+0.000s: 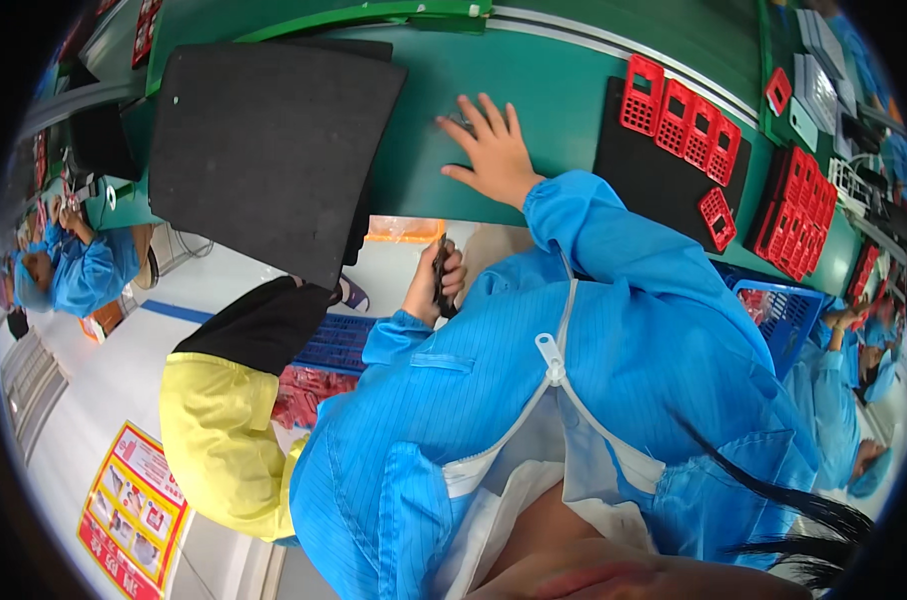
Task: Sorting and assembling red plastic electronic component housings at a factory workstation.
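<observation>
My right hand (pixel 492 155) lies palm down on the green tabletop (pixel 414 190), fingers spread. A small dark thing (pixel 464 123) shows by its fingertips, too small to name. Below the table edge, close to my body, my left hand (pixel 434 282) is closed round a slim black hand tool (pixel 442 275); its kind is mostly hidden by the fingers. To the right of my right hand, a row of red plastic housings (pixel 671 117) with a window and grid of holes lies on a black mat (pixel 629 170). Another red housing (pixel 718 218) sits apart, nearer me.
Large black foam sheets (pixel 274 140) cover the table's left and overhang its edge. Stacked red housings (pixel 796 212) stand far right, above a blue basket (pixel 794 315). Another blue basket (pixel 334 342) is low left, beside a yellow sleeve (pixel 219 440). People in blue work on both sides.
</observation>
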Demonstrator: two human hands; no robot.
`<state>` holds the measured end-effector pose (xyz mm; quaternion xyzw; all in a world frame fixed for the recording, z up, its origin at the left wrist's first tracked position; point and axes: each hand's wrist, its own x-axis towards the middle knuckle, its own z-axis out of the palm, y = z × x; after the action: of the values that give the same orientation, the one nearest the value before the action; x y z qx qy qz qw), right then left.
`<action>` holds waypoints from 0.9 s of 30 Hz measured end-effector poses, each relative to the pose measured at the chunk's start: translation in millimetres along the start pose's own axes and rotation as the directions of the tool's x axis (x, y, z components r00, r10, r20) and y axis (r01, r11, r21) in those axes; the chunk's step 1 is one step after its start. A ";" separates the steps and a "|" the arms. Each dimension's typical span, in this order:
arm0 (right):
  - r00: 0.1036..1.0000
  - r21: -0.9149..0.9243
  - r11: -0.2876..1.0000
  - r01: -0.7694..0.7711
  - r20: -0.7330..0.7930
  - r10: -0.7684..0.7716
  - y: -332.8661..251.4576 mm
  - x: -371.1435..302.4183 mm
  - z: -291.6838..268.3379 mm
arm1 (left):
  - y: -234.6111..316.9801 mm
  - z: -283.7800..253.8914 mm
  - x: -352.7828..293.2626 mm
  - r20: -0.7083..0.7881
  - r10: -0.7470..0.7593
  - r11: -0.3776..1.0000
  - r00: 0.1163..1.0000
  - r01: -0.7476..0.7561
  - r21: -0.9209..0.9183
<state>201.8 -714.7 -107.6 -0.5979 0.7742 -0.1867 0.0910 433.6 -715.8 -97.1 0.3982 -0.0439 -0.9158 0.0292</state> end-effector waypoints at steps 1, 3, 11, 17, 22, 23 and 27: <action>1.000 0.011 1.000 0.005 0.011 -0.005 -1.4 1.3 2.3 | -4.5 -16.0 -4.4 0.073 -0.046 0.993 0.996 0.054 -0.108; 0.998 -0.020 0.998 0.062 0.025 -0.061 1.5 1.6 6.6 | -17.7 -38.9 4.1 0.053 -0.154 0.955 0.987 0.163 -0.247; 0.954 0.100 0.968 0.230 0.173 -0.245 -33.9 -43.7 20.3 | -28.7 -38.9 113.2 0.140 0.091 0.800 0.986 0.011 -0.600; 0.891 0.126 0.924 0.361 0.247 -0.382 -29.1 -73.4 23.6 | -31.9 10.7 105.5 -0.244 0.252 0.878 0.936 -0.327 -0.350; 0.843 0.218 0.876 0.429 0.253 -0.476 -37.3 -85.2 26.2 | -41.0 -1.6 103.2 -0.190 0.220 0.851 0.957 -0.283 -0.442; 0.835 0.226 0.871 0.436 0.258 -0.486 -40.1 -90.1 26.9 | -44.6 -2.1 105.1 -0.177 0.214 0.844 0.961 -0.273 -0.461; 0.791 0.463 0.813 0.352 0.318 -0.523 -41.6 -98.7 29.5 | -63.5 -3.2 88.7 -0.106 0.205 0.815 0.973 -0.230 -0.531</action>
<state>276.1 -634.3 -126.1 -0.7602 0.5196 -0.2121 0.3274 374.3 -660.7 -170.3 0.3862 0.1711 -0.8725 0.2456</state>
